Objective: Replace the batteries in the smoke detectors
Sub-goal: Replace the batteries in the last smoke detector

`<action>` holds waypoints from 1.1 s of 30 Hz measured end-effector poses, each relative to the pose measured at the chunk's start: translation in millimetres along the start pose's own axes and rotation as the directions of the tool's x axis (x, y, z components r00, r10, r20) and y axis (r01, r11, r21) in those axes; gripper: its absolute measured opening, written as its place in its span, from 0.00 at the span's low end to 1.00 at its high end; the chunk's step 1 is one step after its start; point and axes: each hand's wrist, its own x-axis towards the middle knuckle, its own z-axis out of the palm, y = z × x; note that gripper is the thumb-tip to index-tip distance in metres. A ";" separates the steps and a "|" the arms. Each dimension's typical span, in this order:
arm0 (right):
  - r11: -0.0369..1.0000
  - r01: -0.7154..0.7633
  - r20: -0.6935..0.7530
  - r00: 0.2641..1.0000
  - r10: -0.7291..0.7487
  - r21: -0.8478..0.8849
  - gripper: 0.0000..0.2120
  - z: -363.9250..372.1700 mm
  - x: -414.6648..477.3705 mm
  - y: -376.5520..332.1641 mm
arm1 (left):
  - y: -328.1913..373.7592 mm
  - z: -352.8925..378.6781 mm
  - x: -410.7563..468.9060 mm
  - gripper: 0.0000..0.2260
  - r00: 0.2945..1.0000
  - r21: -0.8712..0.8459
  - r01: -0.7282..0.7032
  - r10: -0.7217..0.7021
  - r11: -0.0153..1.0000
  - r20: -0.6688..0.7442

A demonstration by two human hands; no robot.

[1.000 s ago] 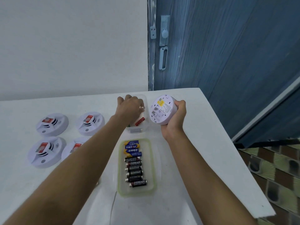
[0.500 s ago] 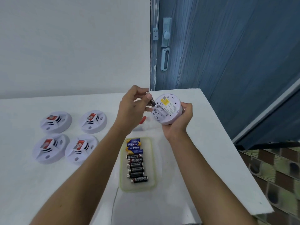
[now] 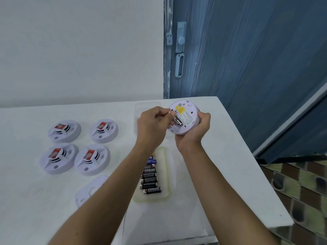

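- Head view: a battery-fitting step is in hand. A smoke detector [image 3: 187,114] is held underside-up above the table [image 3: 230,156], just beyond the far end of the battery tray [image 3: 166,174].
- A black battery [image 3: 177,121] is being laid into the open compartment on the detector's underside. It lies slanted across the slot and is judged not fully seated, though the contacts are too small to be made out.
- The left hand [image 3: 153,125] is closed in a pinch, its curled fingertips [image 3: 163,113] set on the battery's upper end.
- The right hand [image 3: 196,133] is wrapped round the detector's rim on the side away from the left hand, so the body is steadied.
- For the next move, the battery would probably have to be pressed flat against the spring end with polarity matched — a firm counter-hold by the right hand is called for.
- Spare batteries [image 3: 152,190] are lined up in the tray.
- Four more detectors [image 3: 64,130] are set face-up well to the left of the tray — whether they have been serviced cannot be told.
- A white plate [image 3: 90,190], perhaps a back cover, lies left of the tray's near end, partly hidden by the left forearm.
- A clear container [image 3: 141,107] stands beyond the tray's far end, behind the left hand.
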 end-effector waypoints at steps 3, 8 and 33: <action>1.000 0.012 -0.023 1.000 -0.012 0.000 0.22 0.0 -2.3 2.0 | -7.3 1.3 -2.9 0.07 0.996 0.175 -0.085 0.089 0.981 -0.020; 0.999 -0.017 -0.065 0.998 0.019 0.036 0.25 3.6 -5.5 4.2 | -11.3 7.5 -12.3 0.06 0.980 0.250 -0.177 0.195 0.952 -0.050; 1.000 -0.026 -0.082 0.996 0.026 -0.003 0.21 4.8 -10.7 -1.1 | -14.3 4.4 -16.3 0.10 0.982 0.237 -0.159 0.178 0.958 -0.059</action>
